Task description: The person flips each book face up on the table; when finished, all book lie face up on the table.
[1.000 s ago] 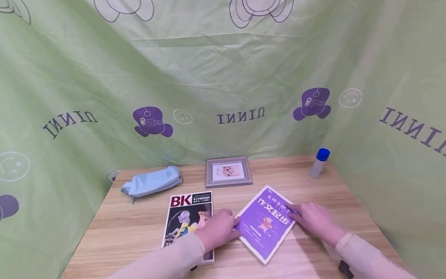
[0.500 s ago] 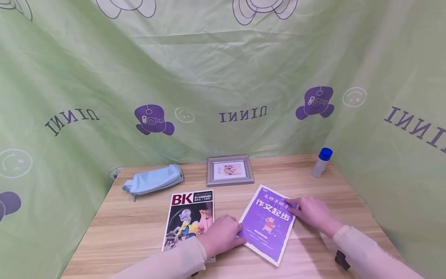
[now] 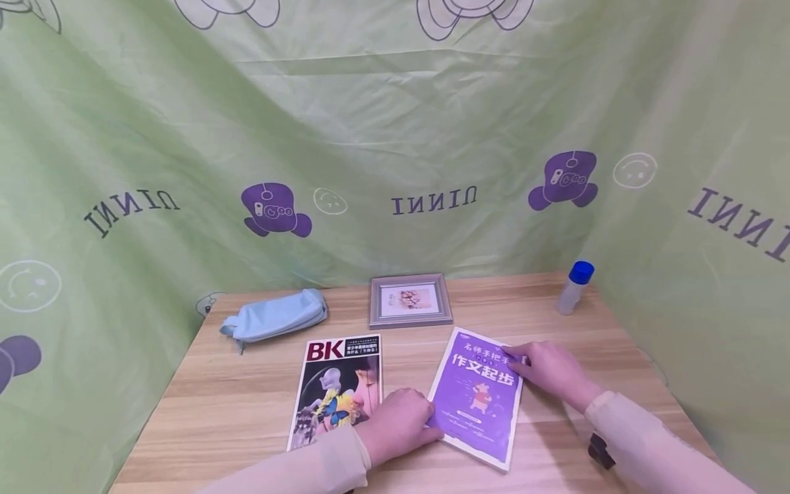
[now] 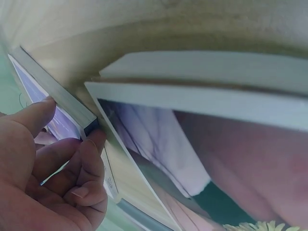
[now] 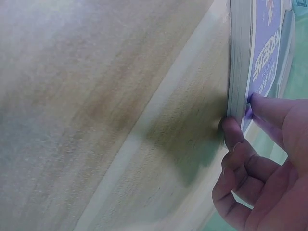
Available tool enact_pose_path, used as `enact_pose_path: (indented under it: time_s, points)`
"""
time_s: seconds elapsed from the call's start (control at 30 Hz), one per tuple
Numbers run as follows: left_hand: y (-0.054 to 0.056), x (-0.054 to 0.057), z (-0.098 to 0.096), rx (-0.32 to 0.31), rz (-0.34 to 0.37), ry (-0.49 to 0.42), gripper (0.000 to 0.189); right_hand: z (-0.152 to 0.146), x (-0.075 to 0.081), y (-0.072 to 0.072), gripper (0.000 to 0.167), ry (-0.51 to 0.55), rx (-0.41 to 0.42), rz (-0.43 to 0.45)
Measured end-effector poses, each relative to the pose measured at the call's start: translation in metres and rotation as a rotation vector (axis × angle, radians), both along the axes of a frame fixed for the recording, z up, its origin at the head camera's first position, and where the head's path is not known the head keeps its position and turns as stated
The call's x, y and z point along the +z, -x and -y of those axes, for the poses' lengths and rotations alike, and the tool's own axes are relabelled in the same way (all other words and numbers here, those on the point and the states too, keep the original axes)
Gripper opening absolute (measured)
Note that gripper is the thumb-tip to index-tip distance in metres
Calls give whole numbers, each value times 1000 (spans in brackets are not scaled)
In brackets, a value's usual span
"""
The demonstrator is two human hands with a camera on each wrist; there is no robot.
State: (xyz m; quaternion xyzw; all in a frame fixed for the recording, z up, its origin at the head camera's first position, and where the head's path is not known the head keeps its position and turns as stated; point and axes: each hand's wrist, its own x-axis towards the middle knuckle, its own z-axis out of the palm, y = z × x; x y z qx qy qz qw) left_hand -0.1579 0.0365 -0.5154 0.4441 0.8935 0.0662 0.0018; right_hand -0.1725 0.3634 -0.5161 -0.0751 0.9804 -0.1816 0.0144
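A purple book (image 3: pixel 474 405) with white lettering and a small cartoon figure lies slightly turned on the wooden table. My left hand (image 3: pixel 402 424) pinches its left edge near the lower corner, thumb on the cover in the left wrist view. On the opposite side my right hand (image 3: pixel 552 370) pinches the upper right edge; the right wrist view has its thumb on the cover and fingers (image 5: pixel 233 132) against the page edges. Left of it lies a magazine-like book (image 3: pixel 336 391) with red BK lettering, partly covered by my left hand and sleeve.
Along the back of the table (image 3: pixel 247 384) lie a light blue pencil case (image 3: pixel 274 317) on the left and a grey picture frame (image 3: pixel 410 302) in the middle. A clear bottle with a blue cap (image 3: pixel 575 288) stands at the back right. Green printed curtain (image 3: pixel 345 137) encloses the table.
Between my hands the purple book has rotated from a strong diagonal toward upright, its bottom corner swinging right. My left hand has shifted slightly right and down with it.
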Motion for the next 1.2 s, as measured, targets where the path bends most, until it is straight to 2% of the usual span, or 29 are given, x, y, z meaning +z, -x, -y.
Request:
enact_pose_path:
  time_s: [0.2,0.33,0.5,0.67,1.0,1.2]
  points:
    - [-4,0,-2,-8,11,-8,41,2,1,6,41,-5,0,19]
    - [-7,0,-3,-4,54,-21,39,4,2,9,40,-10,11,8]
    - [-9,-1,-4,-11,74,-26,37,7,2,14,38,-30,30,-4]
    - [-12,-3,-6,-25,52,-29,39,11,1,19,37,-45,38,-14]
    - [-13,-4,-10,-90,-38,-36,42,20,0,30,39,-48,62,-40]
    - [-16,-3,-13,-97,-60,-29,40,24,0,34,39,-43,52,-46]
